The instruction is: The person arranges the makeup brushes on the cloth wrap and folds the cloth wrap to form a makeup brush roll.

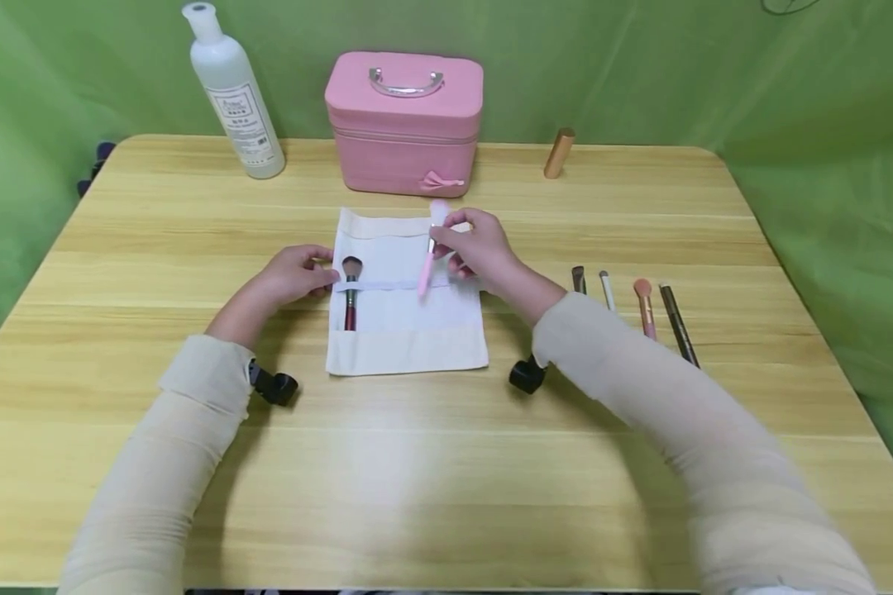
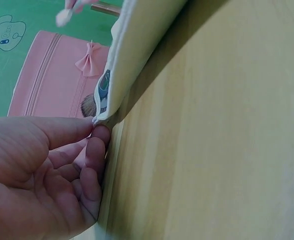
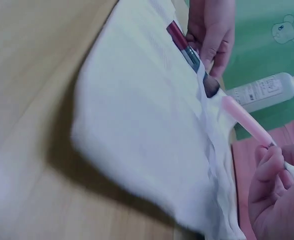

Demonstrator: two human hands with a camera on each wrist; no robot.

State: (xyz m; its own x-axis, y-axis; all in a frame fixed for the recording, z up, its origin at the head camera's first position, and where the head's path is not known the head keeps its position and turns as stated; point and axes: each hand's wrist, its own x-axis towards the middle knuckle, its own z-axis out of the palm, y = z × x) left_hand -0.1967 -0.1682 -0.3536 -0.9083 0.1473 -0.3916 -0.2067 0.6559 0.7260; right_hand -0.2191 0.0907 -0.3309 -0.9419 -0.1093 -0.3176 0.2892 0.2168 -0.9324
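Observation:
A white cloth brush roll (image 1: 409,351) lies unfolded on the wooden table, a thin elastic band running across its middle. Under the band at its left side sits a makeup brush (image 1: 351,285) with dark bristles and a red handle. My left hand (image 2: 47,170) pinches the roll's left edge between thumb and forefinger, near that brush. Over the right half of the roll, my right hand (image 1: 479,248) holds a pink-handled makeup brush (image 3: 247,120) by its ferrule. Its pale bristles point toward the back and its handle end slants down toward the band.
Behind the roll stands a pink case (image 1: 405,124) with a silver handle. A white bottle (image 1: 238,107) is at the back left, a copper-coloured tube (image 1: 560,154) at the back right. Several brushes, including a pink one (image 1: 645,306), lie beside my right forearm.

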